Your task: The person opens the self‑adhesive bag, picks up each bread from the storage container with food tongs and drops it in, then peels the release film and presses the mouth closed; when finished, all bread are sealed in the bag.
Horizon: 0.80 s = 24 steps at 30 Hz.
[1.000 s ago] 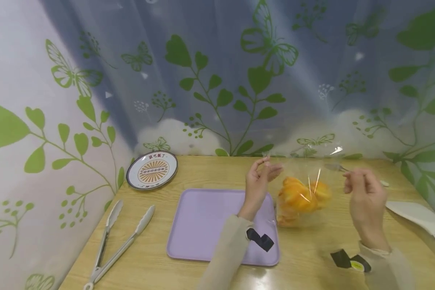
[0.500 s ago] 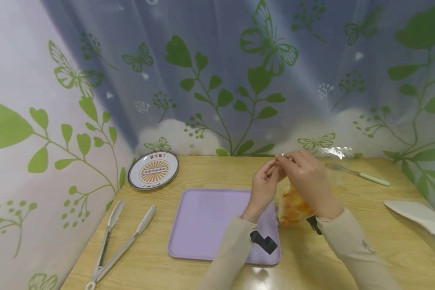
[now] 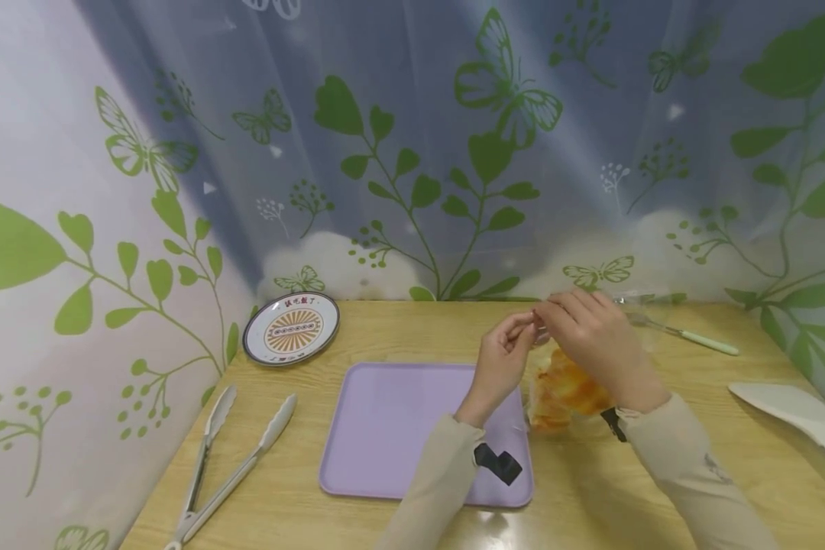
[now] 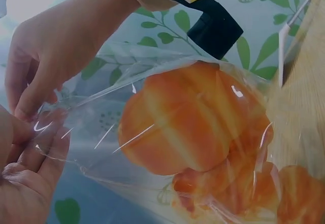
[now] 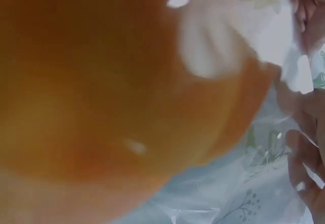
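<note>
A clear plastic bag (image 4: pixel 106 132) with several golden-brown bread rolls (image 3: pixel 567 393) inside rests on the table, right beside the lilac tray. My left hand (image 3: pixel 500 363) pinches the bag's edge, thumb against fingers. Right against it, the fingers of my right hand (image 3: pixel 594 344) pinch the same edge, and this hand covers part of the rolls in the head view. Up close in the left wrist view, both hands meet at the gathered plastic, with a large bread roll (image 4: pixel 177 117) behind it. A blurred roll (image 5: pixel 101 92) fills most of the right wrist view.
The lilac tray (image 3: pixel 392 428) lies under my left forearm. Spread metal tongs (image 3: pixel 230 473) lie at the left, and a patterned plate (image 3: pixel 292 328) sits at the back left. To the right are a green-handled utensil (image 3: pixel 708 341) and a white turner (image 3: pixel 787 405). A printed curtain (image 3: pixel 412 153) hangs behind.
My right hand has come left from beside the bag to meet my left hand at its edge. My left hand has moved only slightly. More of the green-handled utensil shows.
</note>
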Tool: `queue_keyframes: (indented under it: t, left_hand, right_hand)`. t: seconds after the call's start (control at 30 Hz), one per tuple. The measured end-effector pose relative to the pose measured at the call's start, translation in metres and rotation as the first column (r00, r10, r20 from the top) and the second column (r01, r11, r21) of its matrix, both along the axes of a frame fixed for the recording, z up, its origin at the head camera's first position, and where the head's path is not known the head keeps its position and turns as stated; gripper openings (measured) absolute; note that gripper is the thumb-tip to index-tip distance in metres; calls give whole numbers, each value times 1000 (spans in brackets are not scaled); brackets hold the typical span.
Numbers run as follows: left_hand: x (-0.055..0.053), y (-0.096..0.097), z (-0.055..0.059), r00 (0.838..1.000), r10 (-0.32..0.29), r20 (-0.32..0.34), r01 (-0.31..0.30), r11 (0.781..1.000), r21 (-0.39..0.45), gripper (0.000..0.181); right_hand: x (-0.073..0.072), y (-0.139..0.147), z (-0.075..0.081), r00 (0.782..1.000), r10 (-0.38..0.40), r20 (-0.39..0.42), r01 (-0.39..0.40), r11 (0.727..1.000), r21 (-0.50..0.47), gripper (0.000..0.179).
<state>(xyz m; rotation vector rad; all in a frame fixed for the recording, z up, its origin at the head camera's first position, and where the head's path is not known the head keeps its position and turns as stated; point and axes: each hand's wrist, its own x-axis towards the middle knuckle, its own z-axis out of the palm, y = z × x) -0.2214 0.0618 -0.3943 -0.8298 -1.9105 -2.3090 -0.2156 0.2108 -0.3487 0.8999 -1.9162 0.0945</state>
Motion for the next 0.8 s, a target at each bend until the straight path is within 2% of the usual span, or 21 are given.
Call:
queue_keyframes:
  t: [0.2,0.37,0.53,0.67,0.8]
  left_hand:
    - [1,-1,2,1000,28,4,-28,999,-31,30]
    - [1,-3,5,998,59,6,-58,996,-73,32]
    - [1,-5,7,997,71,-28,-73,994,-85,29]
    - [1,-6,6,997,73,-39,-77,992,-101,28]
    - [1,-6,6,996,78,-50,-85,986,-140,27]
  right_hand:
    - [0,0,0,999,29,31,-29,999,-25,24]
    - [3,-2,2,999,39,-2,-39,999,1,23]
    - [4,-4,3,999,40,-14,-40,999,28,21]
    - [6,-3,3,1000,26,16,-26,999,37,33]
    - [8,-2,3,997,22,79,-22,1000,-2,31]
